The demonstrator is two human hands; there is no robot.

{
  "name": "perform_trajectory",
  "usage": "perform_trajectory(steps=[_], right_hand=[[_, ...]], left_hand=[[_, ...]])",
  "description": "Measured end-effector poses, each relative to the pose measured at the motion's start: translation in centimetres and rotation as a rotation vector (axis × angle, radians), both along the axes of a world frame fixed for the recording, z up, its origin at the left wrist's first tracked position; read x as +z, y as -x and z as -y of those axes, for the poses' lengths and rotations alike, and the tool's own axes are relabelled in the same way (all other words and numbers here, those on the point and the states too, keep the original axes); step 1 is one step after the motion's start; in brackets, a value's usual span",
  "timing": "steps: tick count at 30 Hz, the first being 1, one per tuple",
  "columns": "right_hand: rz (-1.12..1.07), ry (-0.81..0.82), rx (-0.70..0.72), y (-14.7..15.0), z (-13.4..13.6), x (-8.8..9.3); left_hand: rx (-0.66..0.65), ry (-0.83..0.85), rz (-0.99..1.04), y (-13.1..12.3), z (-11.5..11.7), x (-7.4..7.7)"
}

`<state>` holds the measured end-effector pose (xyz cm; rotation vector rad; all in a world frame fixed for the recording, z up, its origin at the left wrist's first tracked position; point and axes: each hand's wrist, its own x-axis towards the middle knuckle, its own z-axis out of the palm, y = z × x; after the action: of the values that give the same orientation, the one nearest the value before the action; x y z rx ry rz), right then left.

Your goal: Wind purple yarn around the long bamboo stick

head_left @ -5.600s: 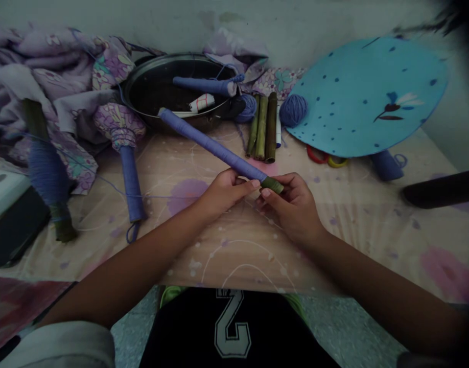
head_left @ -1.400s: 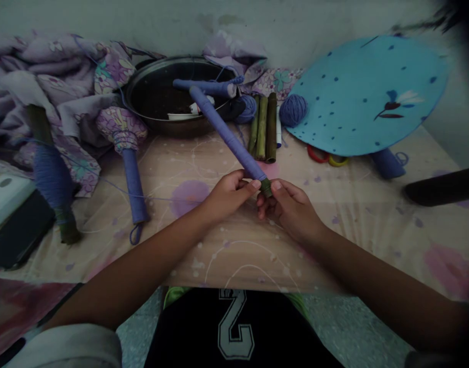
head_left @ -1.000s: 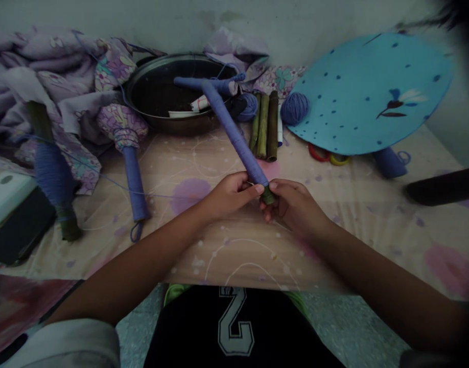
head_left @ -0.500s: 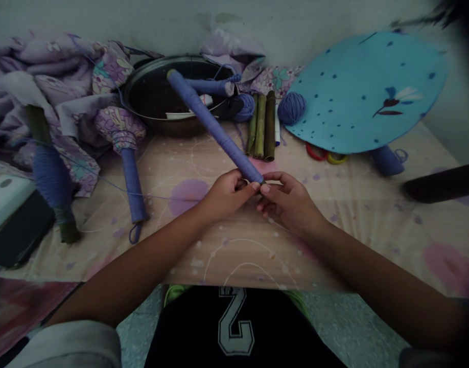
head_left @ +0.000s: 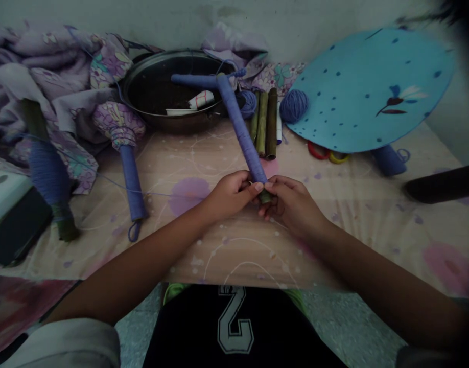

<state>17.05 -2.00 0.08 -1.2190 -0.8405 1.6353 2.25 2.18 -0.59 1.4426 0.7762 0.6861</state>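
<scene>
Both hands grip the near end of a slim stick wrapped in purple-blue yarn (head_left: 242,133), its far end tilted up and away over the pan's rim. My left hand (head_left: 234,191) is closed on it from the left, thumb on the wrapping. My right hand (head_left: 290,197) pinches it from the right; bare greenish stick shows just below the thumbs. A thin strand of yarn (head_left: 169,194) runs left from my left hand towards a yarn-wound spool stick (head_left: 48,168). Some fingers are hidden behind the stick.
A yarn-wrapped handle with flowered cloth (head_left: 133,184) lies at left. Behind are a dark pan (head_left: 158,121), bare green sticks (head_left: 262,125) and a yarn ball (head_left: 295,106). A blue dotted fan (head_left: 365,97) and a dark rod (head_left: 445,183) are at right.
The wrapped stick has swung, its far end moving right and its near end turning so that more bare stick shows. Both hands stay in nearly the same place.
</scene>
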Motion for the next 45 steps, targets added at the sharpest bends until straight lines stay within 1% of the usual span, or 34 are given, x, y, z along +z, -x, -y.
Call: perform_trajectory(steps=[3, 6, 10, 15, 20, 25, 27, 29, 32, 35, 37, 40, 45], right_hand=[[0.028, 0.009, -0.043, 0.4, -0.1, 0.1], [0.021, 0.013, -0.043, 0.5, -0.2, 0.1], [-0.042, -0.011, 0.016, 0.0, -0.2, -0.3], [-0.066, -0.084, 0.086, -0.6, -0.2, -0.8], [-0.082, -0.097, 0.137, -0.8, -0.1, -0.7], [-0.091, -0.146, 0.201, -0.8, 0.1, -0.8], [-0.082, -0.162, 0.222, -0.7, 0.2, -0.8], [-0.066, -0.151, 0.208, -0.6, 0.2, -0.8], [-0.037, -0.118, 0.14, -0.5, 0.1, -0.6], [-0.015, -0.115, 0.073, -0.5, 0.0, -0.5], [-0.009, -0.105, 0.061, -0.6, 0.0, -0.6], [-0.017, -0.09, 0.09, -0.7, -0.1, -0.6], [-0.021, -0.137, 0.198, -1.0, -0.2, -0.9]], left_hand=[[0.003, 0.007, 0.017, 0.1, -0.1, -0.3], [-0.012, 0.021, 0.043, 0.1, -0.3, -0.4], [-0.014, 0.066, 0.056, 0.1, -0.4, -0.1], [0.045, 0.077, 0.035, 0.1, -0.5, -0.1], [-0.003, 0.145, 0.111, 0.3, -0.6, 0.2], [0.041, 0.209, 0.149, 0.4, -0.6, 0.8], [0.026, 0.22, 0.153, 0.4, -0.8, 0.9], [0.019, 0.233, 0.16, 0.5, -1.0, 0.8], [0.06, 0.24, 0.167, 0.4, -1.2, 0.6], [0.086, 0.219, 0.131, 0.3, -1.1, 0.6], [0.086, 0.202, 0.099, 0.3, -1.0, 0.7], [0.075, 0.184, 0.075, 0.3, -0.9, 0.8], [0.039, 0.201, 0.113, 0.5, -1.0, 0.7]])
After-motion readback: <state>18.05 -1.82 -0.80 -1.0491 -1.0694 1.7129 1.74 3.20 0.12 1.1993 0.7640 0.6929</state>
